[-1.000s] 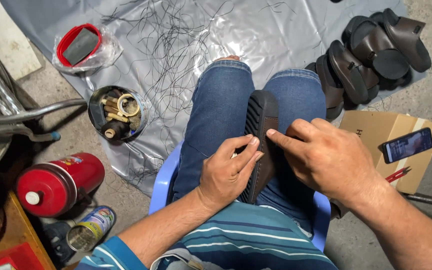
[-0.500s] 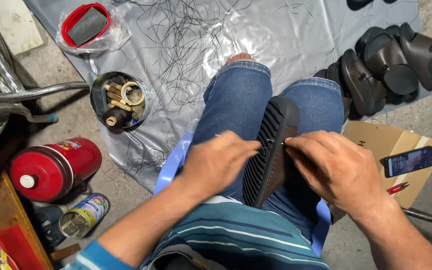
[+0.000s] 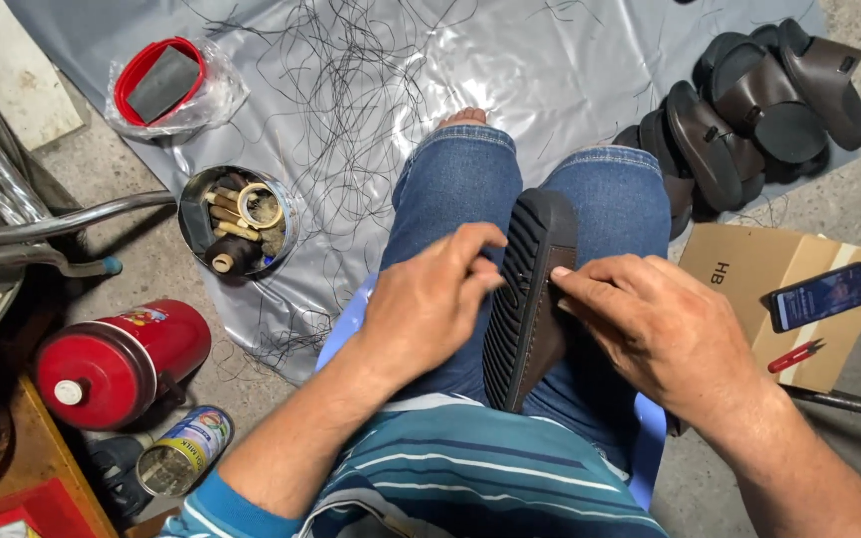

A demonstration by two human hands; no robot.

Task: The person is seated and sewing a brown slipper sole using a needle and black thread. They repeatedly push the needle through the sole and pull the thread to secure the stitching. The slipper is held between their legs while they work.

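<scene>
From the head view, the person sits on a blue plastic stool (image 3: pixel 346 324) and keeps a dark shoe sole (image 3: pixel 528 299) standing on edge between the knees, ribbed tread to the left, so both hands can work along it. The left hand (image 3: pixel 429 304) curls against the tread side, its grip half closed, fingers pressing the ribs. The right hand (image 3: pixel 655 329) pinches the sole's upper edge with thumb and forefinger; I judge this steadies it. Thin black threads (image 3: pixel 351 90) lie on the grey plastic sheet (image 3: pixel 570 70), far. Sandals (image 3: pixel 759 110) are piled far right. What the fingertips hold is hidden.
</scene>
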